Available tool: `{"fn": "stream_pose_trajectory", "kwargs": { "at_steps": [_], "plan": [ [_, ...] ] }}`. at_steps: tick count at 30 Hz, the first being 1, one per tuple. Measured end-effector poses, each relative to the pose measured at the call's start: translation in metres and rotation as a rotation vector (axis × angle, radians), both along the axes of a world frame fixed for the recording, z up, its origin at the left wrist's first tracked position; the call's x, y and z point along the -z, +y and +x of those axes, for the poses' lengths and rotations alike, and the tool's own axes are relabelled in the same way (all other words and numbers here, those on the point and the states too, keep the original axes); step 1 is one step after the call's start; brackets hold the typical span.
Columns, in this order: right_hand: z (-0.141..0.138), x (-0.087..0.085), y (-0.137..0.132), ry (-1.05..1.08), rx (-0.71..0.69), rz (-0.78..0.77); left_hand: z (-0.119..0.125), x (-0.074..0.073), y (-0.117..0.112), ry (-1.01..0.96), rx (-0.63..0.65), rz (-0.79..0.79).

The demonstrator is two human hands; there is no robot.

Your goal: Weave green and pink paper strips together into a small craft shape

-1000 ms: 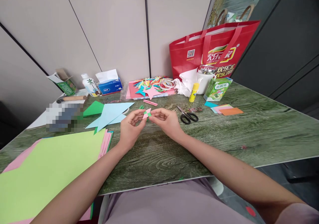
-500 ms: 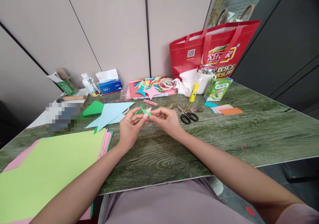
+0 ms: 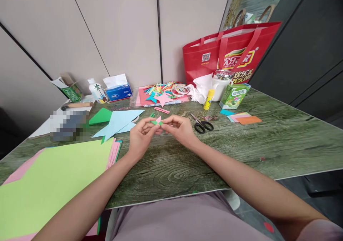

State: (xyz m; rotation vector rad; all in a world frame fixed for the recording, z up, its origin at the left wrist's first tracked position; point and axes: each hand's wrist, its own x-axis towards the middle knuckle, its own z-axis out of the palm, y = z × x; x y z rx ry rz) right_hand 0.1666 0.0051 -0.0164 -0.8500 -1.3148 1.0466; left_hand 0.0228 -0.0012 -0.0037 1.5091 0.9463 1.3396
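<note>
A small pink and green folded paper star (image 3: 158, 121) is pinched between both hands above the middle of the table. My left hand (image 3: 143, 132) grips its left side with thumb and fingers, covering part of it. On the opposite side, my right hand (image 3: 179, 127) is closed on the star's right edge. Just beyond the hands lie pink paper strips (image 3: 162, 110) and a bit of green paper (image 3: 152, 115). Black-handled scissors (image 3: 201, 124) rest on the table to the right of my right hand.
Large coloured sheets (image 3: 61, 176) cover the left front. Light blue folded paper (image 3: 118, 121) lies behind them. Along the back stand a tissue box (image 3: 118, 92), a pile of paper stars (image 3: 163, 91), a glue stick (image 3: 208, 99), a drink carton (image 3: 234, 96) and a red bag (image 3: 198, 64).
The paper star has turned in my fingers: its pink point now stands more upright and its left green point shows less. Both hands stay in nearly the same place.
</note>
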Motion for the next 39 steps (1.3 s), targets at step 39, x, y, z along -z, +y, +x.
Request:
{"fn": "stream_pose_trajectory", "kwargs": {
  "at_steps": [39],
  "plan": [
    [0.0017, 0.0087, 0.0048, 0.011, -0.073, 0.006, -0.0003, -0.003, 0.0007, 0.014, 0.087, -0.089]
  ]
}}
